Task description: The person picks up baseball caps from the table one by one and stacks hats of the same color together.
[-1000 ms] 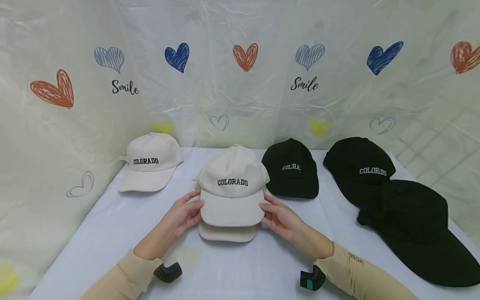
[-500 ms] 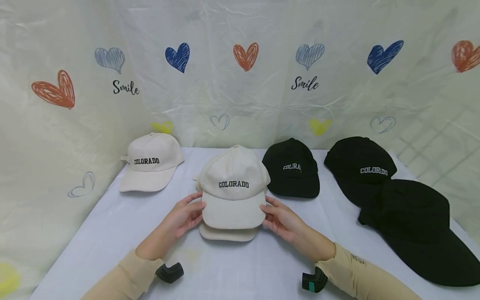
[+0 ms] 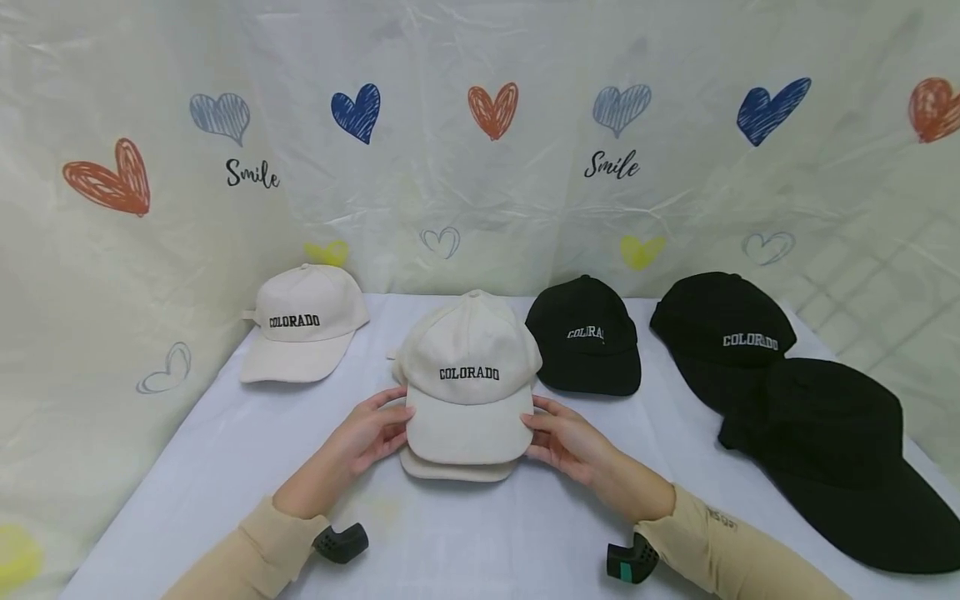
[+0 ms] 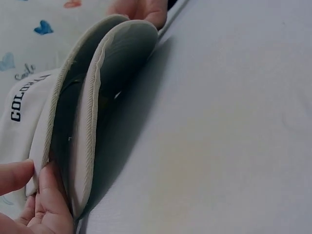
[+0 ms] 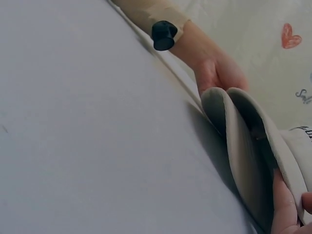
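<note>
Two cream baseball caps are stacked at the middle of the table. The upper cap (image 3: 469,350), with COLORADO in dark letters, covers nearly all of the lower cap (image 3: 459,472), whose brim shows below. My left hand (image 3: 369,429) pinches the left side of the upper brim, thumb on top and fingers beneath. On the other side my right hand (image 3: 566,437) grips that brim the same way. In the left wrist view a gap shows between the upper brim (image 4: 51,117) and the lower brim (image 4: 87,131), with fingers (image 4: 53,195) inside it.
Another cream cap (image 3: 303,325) sits at the back left. A black cap (image 3: 583,337) stands just behind the stack to the right. Farther right, a black cap (image 3: 720,321) is overlapped by a second one (image 3: 832,425). A curtain (image 3: 480,192) printed with hearts hangs behind the white-covered table (image 3: 450,550).
The upper cap has come slightly down and toward me in both hands, so less of the lower brim shows. The other caps stay in place.
</note>
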Available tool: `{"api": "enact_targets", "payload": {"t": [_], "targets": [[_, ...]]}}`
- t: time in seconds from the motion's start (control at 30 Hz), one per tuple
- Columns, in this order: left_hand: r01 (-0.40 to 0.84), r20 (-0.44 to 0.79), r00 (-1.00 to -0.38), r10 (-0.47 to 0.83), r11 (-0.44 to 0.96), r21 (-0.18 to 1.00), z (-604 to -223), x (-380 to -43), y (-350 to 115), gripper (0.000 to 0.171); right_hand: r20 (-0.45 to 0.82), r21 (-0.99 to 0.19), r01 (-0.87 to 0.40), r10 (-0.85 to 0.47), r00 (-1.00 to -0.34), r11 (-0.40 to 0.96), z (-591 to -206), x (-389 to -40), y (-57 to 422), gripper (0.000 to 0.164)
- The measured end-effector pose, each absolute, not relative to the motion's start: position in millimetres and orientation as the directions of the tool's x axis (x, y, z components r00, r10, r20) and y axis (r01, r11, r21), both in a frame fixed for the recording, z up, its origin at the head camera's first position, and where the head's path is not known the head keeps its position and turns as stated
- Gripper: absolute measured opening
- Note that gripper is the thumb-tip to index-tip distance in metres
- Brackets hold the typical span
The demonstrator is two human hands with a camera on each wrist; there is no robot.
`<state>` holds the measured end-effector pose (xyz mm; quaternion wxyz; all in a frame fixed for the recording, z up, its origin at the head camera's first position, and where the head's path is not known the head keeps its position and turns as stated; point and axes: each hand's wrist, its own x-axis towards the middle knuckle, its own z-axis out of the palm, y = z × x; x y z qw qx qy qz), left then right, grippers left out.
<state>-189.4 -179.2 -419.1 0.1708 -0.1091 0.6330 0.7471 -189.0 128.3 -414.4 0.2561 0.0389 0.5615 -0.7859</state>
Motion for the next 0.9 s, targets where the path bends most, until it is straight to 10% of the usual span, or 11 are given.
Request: {"api": "enact_targets", "payload": {"t": [0.6, 0.9], "targets": [[-0.422, -0.409, -0.898, 0.16, -0.055, 0.905, -420.1, -205.5, -185.1, 0.048, -0.36, -0.877, 0.457, -0.428, -0.829, -0.147, -413.0, -192.3, 137.1, 0.06], [-0.405, -0.392, -0.906, 0.156, -0.055, 0.913, -418.4, -215.4, -185.3, 0.017, -0.32, -0.908, 0.412, -0.512, -0.797, -0.075, -412.0, -219.6, 153.8, 0.033]]}}
